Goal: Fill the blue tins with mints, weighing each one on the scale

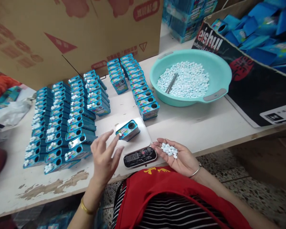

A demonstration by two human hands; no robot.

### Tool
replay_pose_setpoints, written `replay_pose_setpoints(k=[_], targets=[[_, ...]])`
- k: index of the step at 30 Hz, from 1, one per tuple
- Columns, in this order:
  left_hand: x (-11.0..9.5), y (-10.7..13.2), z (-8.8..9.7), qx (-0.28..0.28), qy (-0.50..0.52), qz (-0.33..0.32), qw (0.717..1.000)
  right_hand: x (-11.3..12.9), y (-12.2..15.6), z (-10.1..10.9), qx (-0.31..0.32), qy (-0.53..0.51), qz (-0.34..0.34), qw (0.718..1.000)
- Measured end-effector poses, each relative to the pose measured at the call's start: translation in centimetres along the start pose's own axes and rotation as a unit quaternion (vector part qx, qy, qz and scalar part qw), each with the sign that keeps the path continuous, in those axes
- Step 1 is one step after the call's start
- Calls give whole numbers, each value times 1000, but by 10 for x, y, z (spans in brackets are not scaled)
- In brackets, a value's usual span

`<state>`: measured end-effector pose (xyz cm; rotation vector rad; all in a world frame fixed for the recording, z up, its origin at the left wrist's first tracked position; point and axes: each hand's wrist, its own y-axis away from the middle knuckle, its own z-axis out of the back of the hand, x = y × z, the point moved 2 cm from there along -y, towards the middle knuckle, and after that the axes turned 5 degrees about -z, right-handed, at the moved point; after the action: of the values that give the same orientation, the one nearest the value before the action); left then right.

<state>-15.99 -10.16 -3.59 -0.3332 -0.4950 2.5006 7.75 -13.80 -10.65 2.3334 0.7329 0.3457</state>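
White table (205, 127) w/ scale (143, 140): blue tin (128, 129) lies slanted on it, just past our L hand's (105, 157) spread fingertips; R hand (181, 157), farther right, lies open w/ candies (169, 150).

The little tin (128, 129) by the left hand (105, 156) is blue. The sweets (169, 150) in the right hand (181, 159) are white and pale blue. Past both hands the bowl (218, 71) is blue-green. Below them the apron (162, 187) is red, the shirt (166, 213) black-and-white striped.
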Motion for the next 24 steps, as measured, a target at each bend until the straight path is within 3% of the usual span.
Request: replay_pose_setpoints(k=[7,10,13,17,21,24], targets=[[-14,-27,-15,56,-33,-67,996,-3,-2,-5,9,-3,-15,1000],[-6,-46,-15,105,-16,-47,993,-2,-2,-6,-7,-13,-9,1000],[16,-68,-14,175,28,-23,984,-1,-3,-6,-17,-18,-9,1000],[66,-114,-22,151,31,24,988,2,-7,-8,-18,-24,-3,1000],[113,-167,-59,170,-14,13,985,5,-11,-11,-31,-31,7,999],[132,-198,-87,165,-44,5,985,8,-13,-12,-39,-43,11,998]])
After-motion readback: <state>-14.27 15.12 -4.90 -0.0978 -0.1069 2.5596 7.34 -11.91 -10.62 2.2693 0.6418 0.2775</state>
